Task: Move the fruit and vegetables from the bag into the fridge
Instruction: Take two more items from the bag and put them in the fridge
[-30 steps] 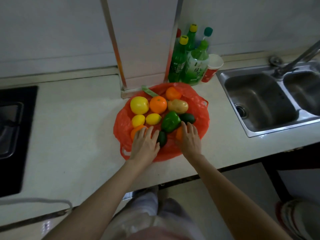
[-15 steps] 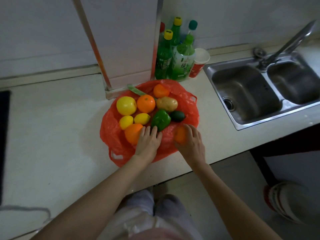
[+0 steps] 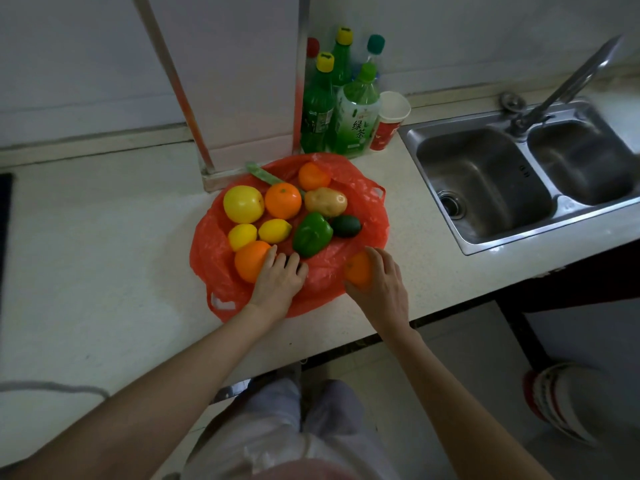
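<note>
Right hand (image 3: 381,289): fingers curled round a small orange (image 3: 356,268), gripping it at the near right rim of the bag.
Left hand (image 3: 280,278): fingers curled over something dark in the near part of the bag, mostly hidden; the forefinger side touches a large orange (image 3: 249,260).
Bag (image 3: 363,216): red plastic, spread flat on the table (image 3: 104,254) towards its far edge, near the sink (image 3: 485,188) on the right.
Still in the bag: a yellow apple-like fruit (image 3: 242,203), a second orange (image 3: 283,200), a third orange (image 3: 312,176), a potato (image 3: 325,201), two lemons (image 3: 275,230), a green pepper (image 3: 311,234), an avocado (image 3: 345,226).
Behind the bag: green bottles (image 3: 317,112) and a paper cup (image 3: 389,119) at the table's far edge.
</note>
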